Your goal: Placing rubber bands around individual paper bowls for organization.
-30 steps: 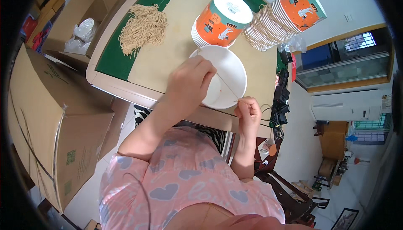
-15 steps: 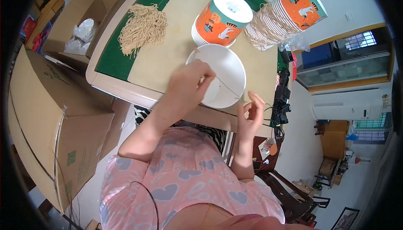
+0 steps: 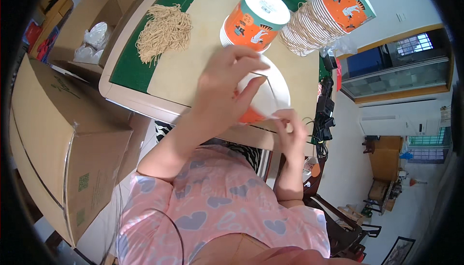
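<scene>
A paper bucket [image 3: 277,85], white inside and orange outside, sits tilted at the table's near edge, partly hidden by my hands. A thin beige cord [image 3: 271,91] runs across its mouth between my two hands. My left hand [image 3: 229,79] is over the bucket's left side, thumb and fingers closed round the cord's upper part. At the rim on the right, my right hand [image 3: 291,132] pinches the cord's other end close to the bucket wall. Beyond stands an upside-down stack of orange and green paper buckets [image 3: 249,29]. A pile of loose beige cords [image 3: 164,34] lies to the left.
A leaning stack of buckets with cords [image 3: 314,26] is at the far right. Black power adapters and cables [image 3: 325,113] hang along the table's right edge. Cardboard boxes [image 3: 96,168] stand left of the table; an open box [image 3: 116,16] holds white plastic-wrapped items.
My left hand has risen right and away from me over the bucket. The bucket has tipped, showing its orange outside, and shifted right. My right hand has moved slightly right and nearer me.
</scene>
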A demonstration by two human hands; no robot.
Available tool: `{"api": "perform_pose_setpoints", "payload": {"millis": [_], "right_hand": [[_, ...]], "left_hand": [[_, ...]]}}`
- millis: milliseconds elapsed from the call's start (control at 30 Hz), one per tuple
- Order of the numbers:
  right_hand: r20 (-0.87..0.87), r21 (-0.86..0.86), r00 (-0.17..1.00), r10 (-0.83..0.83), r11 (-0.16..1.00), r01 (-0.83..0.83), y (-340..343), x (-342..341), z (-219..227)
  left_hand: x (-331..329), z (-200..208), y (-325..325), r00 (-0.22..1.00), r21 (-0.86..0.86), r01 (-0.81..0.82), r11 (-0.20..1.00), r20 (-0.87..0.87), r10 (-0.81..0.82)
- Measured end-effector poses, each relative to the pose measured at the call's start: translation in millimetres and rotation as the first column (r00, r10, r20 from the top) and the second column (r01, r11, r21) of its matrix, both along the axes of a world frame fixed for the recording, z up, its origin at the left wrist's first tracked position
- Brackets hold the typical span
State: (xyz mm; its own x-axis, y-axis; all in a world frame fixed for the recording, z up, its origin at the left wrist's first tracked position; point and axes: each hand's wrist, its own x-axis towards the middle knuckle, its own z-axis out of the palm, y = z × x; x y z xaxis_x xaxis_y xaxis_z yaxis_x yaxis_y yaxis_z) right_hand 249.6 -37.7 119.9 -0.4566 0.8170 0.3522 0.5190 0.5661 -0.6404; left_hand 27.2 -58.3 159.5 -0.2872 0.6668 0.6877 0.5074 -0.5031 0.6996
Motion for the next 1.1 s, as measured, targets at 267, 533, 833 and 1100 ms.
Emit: {"api": "perform_pose_setpoints", "payload": {"millis": [267, 533, 833, 1100], "right_hand": [[-0.712, -0.688, 0.403, -0.575, 0.688, -0.232, 66.9, 57.1, -71.1], [-0.740, -0.672, 0.250, -0.624, 0.671, -0.312, 74.6, 57.2, -77.5], [-0.950, -0.247, -0.052, -0.308, 0.841, -0.482, 122.9, 64.6, 94.6], [-0.965, -0.177, -0.073, -0.253, 0.827, -0.533, 292.2, 63.0, 193.2]], "left_hand": [[-19.0, 3.9, -11.9, 0.986, -0.015, -0.110, 0.994, 0.127, 0.111], [-22.7, -1.3, -13.9, 0.987, -0.047, -0.090, 0.995, 0.128, 0.095], [-21.2, -19.7, -8.8, 0.989, -0.092, -0.008, 0.996, 0.148, 0.021], [-24.8, -24.7, -15.9, 0.984, -0.179, -0.004, 0.984, 0.175, 0.036]]}}
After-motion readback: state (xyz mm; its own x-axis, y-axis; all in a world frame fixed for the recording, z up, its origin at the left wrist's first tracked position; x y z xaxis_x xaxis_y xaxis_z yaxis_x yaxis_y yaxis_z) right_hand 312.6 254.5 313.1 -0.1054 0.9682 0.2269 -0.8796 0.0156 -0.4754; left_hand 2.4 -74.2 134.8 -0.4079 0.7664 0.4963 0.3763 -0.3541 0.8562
